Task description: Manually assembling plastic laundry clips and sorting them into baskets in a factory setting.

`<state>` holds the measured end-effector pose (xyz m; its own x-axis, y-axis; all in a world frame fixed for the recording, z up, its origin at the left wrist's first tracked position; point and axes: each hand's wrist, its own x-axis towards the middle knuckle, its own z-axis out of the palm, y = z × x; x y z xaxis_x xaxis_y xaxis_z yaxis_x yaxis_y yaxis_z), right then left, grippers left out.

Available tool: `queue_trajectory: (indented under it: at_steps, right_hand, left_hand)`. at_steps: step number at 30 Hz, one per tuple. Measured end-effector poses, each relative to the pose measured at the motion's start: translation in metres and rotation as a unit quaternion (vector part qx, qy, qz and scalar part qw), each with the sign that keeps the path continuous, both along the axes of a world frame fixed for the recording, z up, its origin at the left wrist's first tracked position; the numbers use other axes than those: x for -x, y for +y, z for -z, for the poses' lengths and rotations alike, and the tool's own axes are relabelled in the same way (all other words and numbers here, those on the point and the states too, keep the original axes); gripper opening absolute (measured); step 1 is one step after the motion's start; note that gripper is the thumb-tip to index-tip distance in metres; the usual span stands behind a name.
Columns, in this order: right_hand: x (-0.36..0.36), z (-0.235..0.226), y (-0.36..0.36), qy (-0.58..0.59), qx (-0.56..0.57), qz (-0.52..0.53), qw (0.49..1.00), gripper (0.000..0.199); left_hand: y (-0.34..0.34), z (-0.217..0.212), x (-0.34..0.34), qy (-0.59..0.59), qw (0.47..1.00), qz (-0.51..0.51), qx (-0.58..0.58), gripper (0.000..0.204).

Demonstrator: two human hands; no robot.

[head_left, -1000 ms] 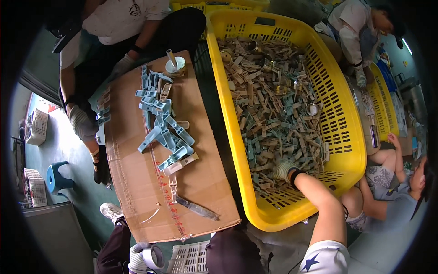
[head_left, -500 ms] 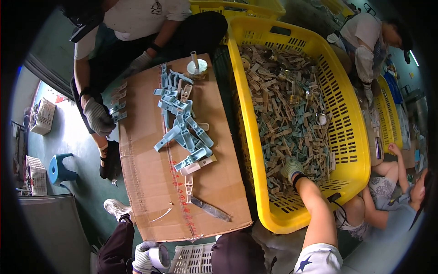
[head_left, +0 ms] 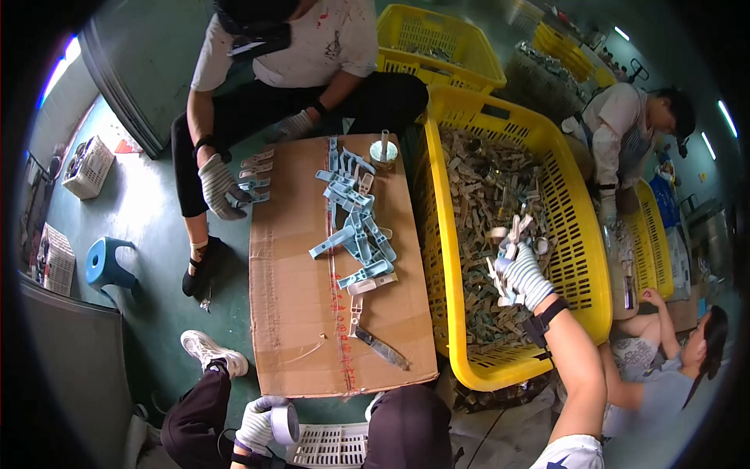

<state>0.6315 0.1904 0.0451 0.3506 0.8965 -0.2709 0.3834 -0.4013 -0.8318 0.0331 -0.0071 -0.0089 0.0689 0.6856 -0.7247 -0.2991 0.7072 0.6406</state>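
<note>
In a striped work glove, my right hand (head_left: pixel 527 281) is closed around several pale plastic clips (head_left: pixel 512 234), lifted above the heap. Below it, a large yellow basket (head_left: pixel 455 328) holds a mass of similar beige and bluish clips (head_left: pixel 480 203). My left hand (head_left: pixel 256 424), gloved too, is at the near edge of the cardboard, its fingers wrapped round a white roll of tape (head_left: pixel 286 423). On the cardboard (head_left: pixel 293 313) lies a loose pile of light blue clips (head_left: pixel 359 234) with a few beige ones. A dark flat blade-like strip (head_left: pixel 381 349) touches the nearest beige piece.
Across the cardboard a co-worker's gloved hand (head_left: pixel 219 187) is beside a short row of clips (head_left: pixel 255 184). A round pot with an upright rod (head_left: pixel 383 150) stands at the far right corner. A white crate (head_left: pixel 328 444) is near my legs; a blue stool (head_left: pixel 109 262) stands left. Other people sit right.
My right hand has risen out of the heap, bringing several clips up with it. The view has shifted. The co-worker's hand has come to the row of clips at the cardboard's edge.
</note>
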Motion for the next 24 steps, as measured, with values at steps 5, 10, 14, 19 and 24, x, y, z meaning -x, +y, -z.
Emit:
queue_trajectory:
  at_steps: [5,10,14,19,24]
  right_hand:
    - [0.133,-0.123,0.039,0.261,-0.045,-0.070,0.962,0.030]
    - [0.226,-0.100,0.088,0.260,-0.043,-0.174,0.949,0.028]
    - [0.275,-0.030,0.136,0.132,-0.038,-0.197,0.971,0.041]
    - [0.300,-0.011,0.168,0.079,0.015,-0.233,0.969,0.044]
    - [0.291,-0.036,0.147,0.232,-0.031,-0.285,0.930,0.046]
  left_hand:
    - [0.000,-0.015,0.003,0.008,1.000,-0.002,-0.002,0.011]
    - [-0.001,0.000,0.004,0.000,1.000,0.004,-0.018,0.013]
    - [-0.001,-0.005,0.001,-0.008,1.000,0.006,-0.017,0.016]
    - [-0.001,-0.008,0.004,-0.013,1.000,0.007,-0.012,0.015]
    - [-0.006,-0.001,0.010,0.004,1.000,0.009,-0.014,0.016]
